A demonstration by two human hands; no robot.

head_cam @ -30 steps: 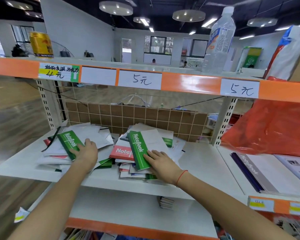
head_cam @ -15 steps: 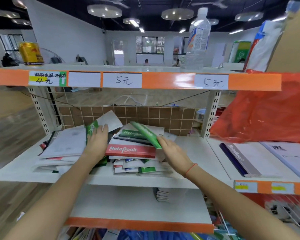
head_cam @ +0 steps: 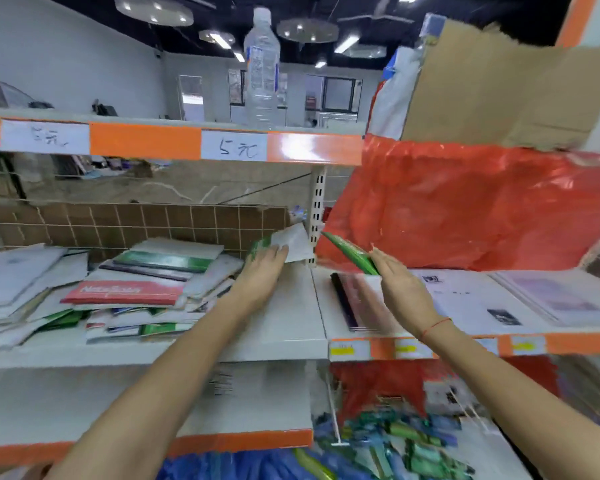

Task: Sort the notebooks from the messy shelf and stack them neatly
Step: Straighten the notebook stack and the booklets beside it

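Two green notebooks were off the heap at this moment, one in each hand, where half a second earlier both hands were only lifting them from the pile. Far left, the messy pile (head_cam: 111, 289) sat on the white shelf (head_cam: 284, 327), with a red-covered notebook (head_cam: 125, 293) on top and green and white covers splayed beneath it. Moving right, the left hand (head_cam: 262, 268) gripped a green-and-white notebook (head_cam: 284, 245) held up by the shelf upright (head_cam: 317, 216), its cover tilted and blurred. Next, the right hand (head_cam: 397, 282) held the second green notebook (head_cam: 352, 252) edge-on, carried clear of the pile and hanging over the neighbouring bay, above the dark-spined notebook stack (head_cam: 357, 299) lying there. Behind it hung a red plastic bag (head_cam: 465, 206). Judging by that sweep rightwards, the sort had begun: both greens looked bound for a tidy stack on the right, with most of the heap left to go.
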